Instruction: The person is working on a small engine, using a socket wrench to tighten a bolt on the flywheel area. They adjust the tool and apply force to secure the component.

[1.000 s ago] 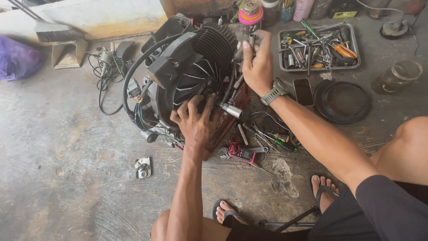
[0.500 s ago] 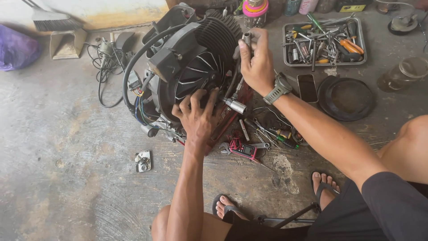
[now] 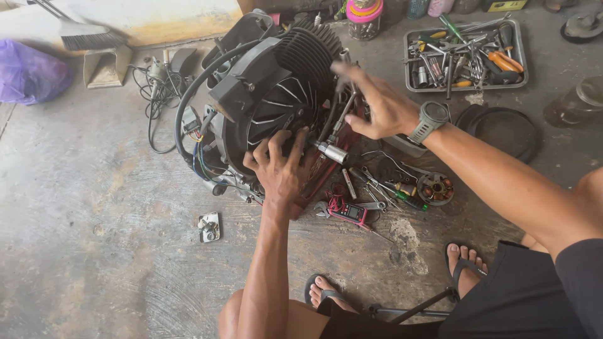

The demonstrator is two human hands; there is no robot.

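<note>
A black small engine (image 3: pixel 270 107) with a finned cylinder and a slotted fan cover lies on the concrete floor. My left hand (image 3: pixel 282 169) is pressed on the lower edge of the fan cover, fingers curled into it. My right hand (image 3: pixel 377 103) hovers at the engine's right side beside the cylinder fins, fingers spread and holding nothing. Just under its thumb a metal socket wrench (image 3: pixel 333 135) leans against the engine, its socket end pointing down to the right.
A metal tray of tools (image 3: pixel 521 69) sits at the back right, with a round black cover (image 3: pixel 502 129) and a glass jar (image 3: pixel 578 103) nearby. Loose tools, a red multimeter (image 3: pixel 345 211) and a round stator (image 3: pixel 435 188) lie below the engine. A small part (image 3: pixel 209 227) lies at left.
My right hand has let go of what it gripped at the engine's upper right and opened, fingers now spread. My left hand stays on the fan cover.
</note>
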